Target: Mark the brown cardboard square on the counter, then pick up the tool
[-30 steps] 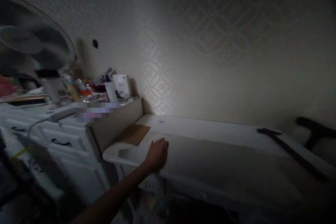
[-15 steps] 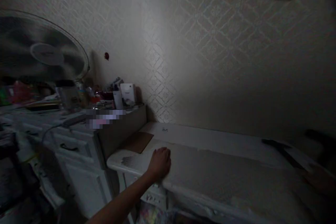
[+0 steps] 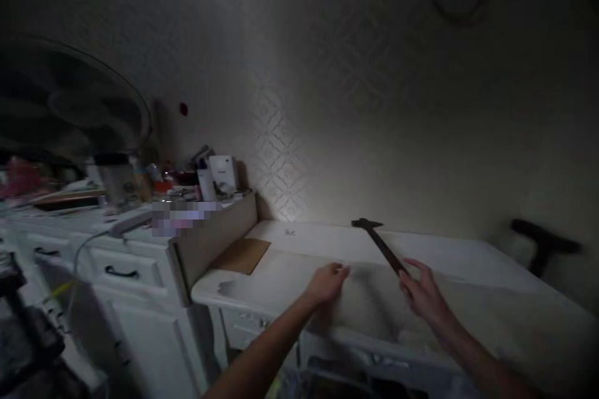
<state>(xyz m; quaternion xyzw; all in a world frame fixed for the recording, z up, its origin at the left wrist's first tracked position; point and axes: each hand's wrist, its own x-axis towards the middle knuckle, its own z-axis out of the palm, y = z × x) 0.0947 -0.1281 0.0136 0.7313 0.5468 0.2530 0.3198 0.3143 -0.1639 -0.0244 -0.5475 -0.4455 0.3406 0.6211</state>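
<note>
The room is dim. My left hand (image 3: pixel 327 283) lies palm down on a pale cloth (image 3: pixel 374 318) spread over a white table (image 3: pixel 224 283), fingers loosely curled with nothing in them. My right hand (image 3: pixel 423 296) is closed round the lower end of a long dark T-shaped ruler (image 3: pixel 379 243). The ruler slants up and to the left over the table, its crossbar near the wall.
A white drawer cabinet (image 3: pixel 121 262) stands to the left, cluttered with bottles and a white box (image 3: pixel 223 173). A fan (image 3: pixel 75 106) stands above it at far left. A brown card (image 3: pixel 241 255) lies on the table's left end. A dark object (image 3: pixel 543 243) shows at far right.
My right hand has come into view holding the dark ruler, which lay at the table's right end before. My left hand has slid right along the cloth.
</note>
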